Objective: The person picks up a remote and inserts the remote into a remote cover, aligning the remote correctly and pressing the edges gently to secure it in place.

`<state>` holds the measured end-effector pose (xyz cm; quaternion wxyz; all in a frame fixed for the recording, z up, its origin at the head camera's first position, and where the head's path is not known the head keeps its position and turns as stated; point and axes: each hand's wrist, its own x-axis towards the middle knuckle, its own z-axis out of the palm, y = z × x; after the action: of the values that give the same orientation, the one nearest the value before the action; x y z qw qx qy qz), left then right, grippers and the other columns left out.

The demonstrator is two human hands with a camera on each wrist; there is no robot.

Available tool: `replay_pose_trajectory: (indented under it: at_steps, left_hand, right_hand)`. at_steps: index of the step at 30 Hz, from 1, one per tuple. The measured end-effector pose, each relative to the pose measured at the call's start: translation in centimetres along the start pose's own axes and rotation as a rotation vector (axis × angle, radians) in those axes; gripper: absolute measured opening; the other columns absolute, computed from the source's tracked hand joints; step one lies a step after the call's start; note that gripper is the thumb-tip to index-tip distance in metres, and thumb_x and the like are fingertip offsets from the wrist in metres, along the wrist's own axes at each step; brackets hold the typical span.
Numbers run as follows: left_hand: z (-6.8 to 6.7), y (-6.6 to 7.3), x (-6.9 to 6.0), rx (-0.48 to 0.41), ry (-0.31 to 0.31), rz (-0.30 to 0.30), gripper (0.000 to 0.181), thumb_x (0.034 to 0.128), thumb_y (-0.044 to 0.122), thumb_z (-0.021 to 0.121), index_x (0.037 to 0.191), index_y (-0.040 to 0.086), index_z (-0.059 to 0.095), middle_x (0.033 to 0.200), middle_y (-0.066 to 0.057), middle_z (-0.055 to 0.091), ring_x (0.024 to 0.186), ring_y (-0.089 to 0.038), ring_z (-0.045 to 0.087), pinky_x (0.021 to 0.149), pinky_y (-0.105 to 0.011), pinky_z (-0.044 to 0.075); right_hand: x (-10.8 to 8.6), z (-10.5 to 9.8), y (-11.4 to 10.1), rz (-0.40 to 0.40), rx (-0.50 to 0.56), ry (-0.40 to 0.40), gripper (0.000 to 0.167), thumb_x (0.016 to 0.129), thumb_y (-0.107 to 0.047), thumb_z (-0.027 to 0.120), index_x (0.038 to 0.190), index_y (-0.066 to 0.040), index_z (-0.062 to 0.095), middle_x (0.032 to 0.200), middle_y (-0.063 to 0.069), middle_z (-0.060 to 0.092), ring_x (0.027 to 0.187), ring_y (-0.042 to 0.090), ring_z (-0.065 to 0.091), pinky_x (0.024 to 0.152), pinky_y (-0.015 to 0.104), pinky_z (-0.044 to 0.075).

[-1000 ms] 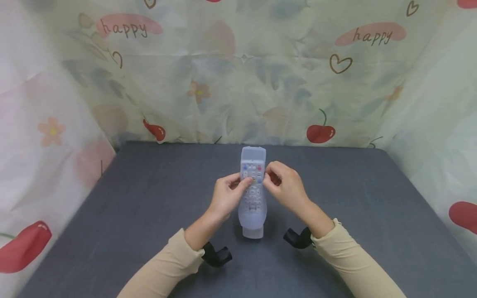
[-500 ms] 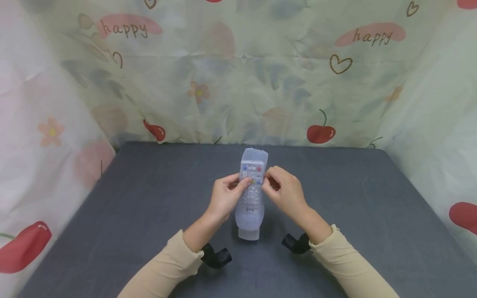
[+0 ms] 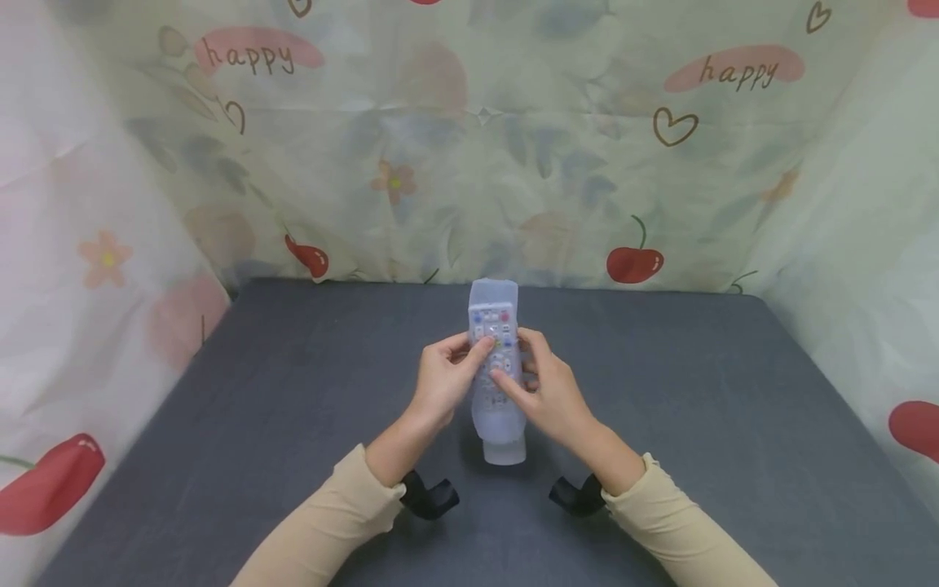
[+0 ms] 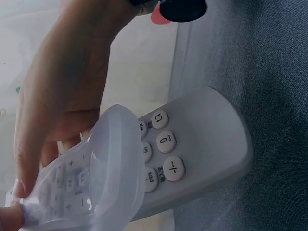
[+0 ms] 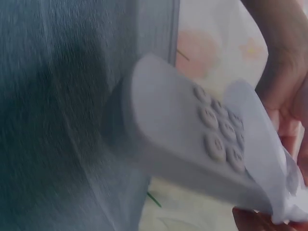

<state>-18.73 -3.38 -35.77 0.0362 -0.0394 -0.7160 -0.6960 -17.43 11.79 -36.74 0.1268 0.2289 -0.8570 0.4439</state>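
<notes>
A white remote control (image 4: 207, 127) is partly inside a translucent soft cover (image 4: 120, 163). Its lower end, with several round buttons, sticks out bare from the cover's near end. In the head view the cover's far end (image 3: 494, 291) reaches past the top of the remote. My left hand (image 3: 443, 379) grips the covered remote from the left, thumb on the button face. From the right, my right hand (image 3: 550, 391) holds it lower down, its thumb on the front and its other fingers at the side and partly hidden behind. The remote is held above the table.
A dark grey table (image 3: 330, 350) lies beneath both hands. Patterned cloth (image 3: 477, 187) hangs behind it and along both sides. Black camera mounts (image 3: 433, 499) stick out under both wrists.
My right hand has gone from pinching the right edge to spreading round the remote, thumb now on the front. The covered remote has shifted slightly away and its tilt has changed. My left hand keeps its grip.
</notes>
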Motion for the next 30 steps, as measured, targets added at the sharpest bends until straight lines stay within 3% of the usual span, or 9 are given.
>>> replay_pose_trajectory:
  at_steps: [8,12,18,21,24,30]
  left_hand:
    - [0.1,0.2,-0.1,0.028,-0.051,0.031,0.031,0.0907,0.020,0.061,0.113,0.000,0.065,0.102,-0.022,0.069,0.084,-0.022,0.070,0.070,-0.032,0.056]
    - [-0.3,0.6,0.0,0.116,-0.095,0.074,0.034,0.0918,0.023,0.060,0.118,0.002,0.063,0.108,-0.018,0.068,0.096,-0.026,0.067,0.078,-0.036,0.055]
    - [-1.3,1.2,0.2,0.156,-0.062,0.123,0.034,0.0928,0.018,0.058,0.122,0.001,0.060,0.116,-0.019,0.065,0.101,-0.033,0.065,0.086,-0.038,0.053]
    - [-1.5,1.2,0.4,0.151,-0.055,0.103,0.030,0.0912,0.015,0.060,0.116,0.000,0.064,0.109,-0.019,0.068,0.093,-0.032,0.068,0.080,-0.035,0.055]
    - [-1.4,1.1,0.4,0.183,-0.028,0.123,0.025,0.0891,0.014,0.062,0.109,0.000,0.068,0.100,-0.018,0.071,0.086,-0.028,0.070,0.075,-0.033,0.056]
    - [-0.8,0.5,0.1,0.286,0.055,0.234,0.019,0.0879,0.012,0.062,0.098,0.000,0.072,0.089,-0.015,0.073,0.075,-0.021,0.069,0.064,-0.026,0.055]
  right_hand:
    - [0.3,0.4,0.7,0.074,0.171,0.002,0.047,0.087,-0.009,0.064,0.123,-0.004,0.035,0.105,0.027,0.066,0.078,0.032,0.071,0.064,0.034,0.057]
    - [0.6,-0.2,0.7,0.124,0.203,-0.008,0.046,0.087,-0.009,0.064,0.122,-0.003,0.035,0.105,0.028,0.065,0.080,0.033,0.070,0.066,0.037,0.057]
    - [0.8,-1.0,0.5,0.201,0.258,-0.016,0.046,0.089,-0.008,0.062,0.123,-0.002,0.032,0.107,0.029,0.064,0.081,0.034,0.070,0.066,0.037,0.057]
    - [0.8,-1.0,0.4,0.203,0.261,-0.043,0.046,0.089,-0.010,0.062,0.123,-0.003,0.032,0.107,0.029,0.064,0.080,0.033,0.070,0.067,0.038,0.057]
    - [0.6,-0.9,0.3,0.202,0.266,-0.058,0.046,0.089,-0.011,0.062,0.122,-0.003,0.032,0.108,0.028,0.064,0.081,0.033,0.070,0.067,0.039,0.057]
    - [0.4,-0.6,0.3,0.194,0.272,-0.032,0.044,0.089,-0.009,0.062,0.121,-0.002,0.033,0.106,0.029,0.064,0.080,0.033,0.070,0.066,0.039,0.057]
